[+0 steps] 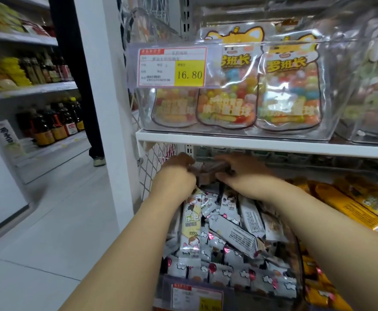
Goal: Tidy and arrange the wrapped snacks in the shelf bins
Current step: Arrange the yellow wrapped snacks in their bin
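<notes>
Both bare forearms reach forward, with the wrists near each other. The right hand [239, 170] grips a stack of brown packets [206, 176], fingers curled over the top and thumb beneath. The left hand [176, 170] is blurred, its fingers bent against the stack's other end; its grip is unclear.

Even overhead light is filling the aisle. Right of the price tag [172, 67], glare is streaking the clear bin [334, 104]. Below the tag, shadow is pooling under the white shelf [273, 145], where the left hand [176, 173], right hand [242, 173] and the brown packet [206, 175] they are gripping are blurring. Far left of the tag, bottles [48, 126] are softening.
</notes>
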`<control>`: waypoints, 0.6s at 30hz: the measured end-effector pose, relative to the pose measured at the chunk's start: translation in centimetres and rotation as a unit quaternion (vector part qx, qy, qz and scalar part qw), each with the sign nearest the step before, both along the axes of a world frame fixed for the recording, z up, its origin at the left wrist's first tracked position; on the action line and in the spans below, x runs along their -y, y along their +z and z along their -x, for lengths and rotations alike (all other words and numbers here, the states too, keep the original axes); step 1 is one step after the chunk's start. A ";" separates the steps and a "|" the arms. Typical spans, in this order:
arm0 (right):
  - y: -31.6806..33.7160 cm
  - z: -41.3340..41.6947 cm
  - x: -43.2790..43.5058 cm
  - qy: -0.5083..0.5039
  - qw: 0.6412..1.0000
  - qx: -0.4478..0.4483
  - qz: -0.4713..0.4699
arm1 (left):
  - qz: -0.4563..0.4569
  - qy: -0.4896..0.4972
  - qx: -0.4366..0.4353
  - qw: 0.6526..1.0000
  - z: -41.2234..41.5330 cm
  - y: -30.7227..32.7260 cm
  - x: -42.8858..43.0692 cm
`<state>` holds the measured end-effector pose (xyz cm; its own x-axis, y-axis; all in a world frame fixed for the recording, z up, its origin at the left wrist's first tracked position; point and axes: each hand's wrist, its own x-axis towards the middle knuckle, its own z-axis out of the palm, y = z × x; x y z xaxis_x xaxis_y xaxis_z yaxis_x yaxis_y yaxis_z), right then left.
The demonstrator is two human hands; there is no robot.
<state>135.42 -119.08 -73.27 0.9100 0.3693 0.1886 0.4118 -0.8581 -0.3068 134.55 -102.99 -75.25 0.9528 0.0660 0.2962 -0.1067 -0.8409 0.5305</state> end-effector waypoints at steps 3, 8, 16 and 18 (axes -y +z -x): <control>-0.5 -0.8 -0.1 0.017 0.999 0.003 0.037 | 0.030 -0.031 -0.025 0.999 -1.4 -0.4 0.6; -1.1 -2.7 0.7 0.074 0.997 -0.005 -0.001 | 0.027 -0.029 -0.073 0.997 -3.6 -0.9 -0.1; -1.6 -3.8 1.9 0.090 0.989 -0.085 -0.076 | -0.285 -0.119 -0.196 0.931 -4.9 0.6 -0.2; -1.5 -3.7 2.2 0.090 0.982 -0.122 -0.114 | -0.314 -0.102 -0.190 0.925 -5.1 0.2 -0.4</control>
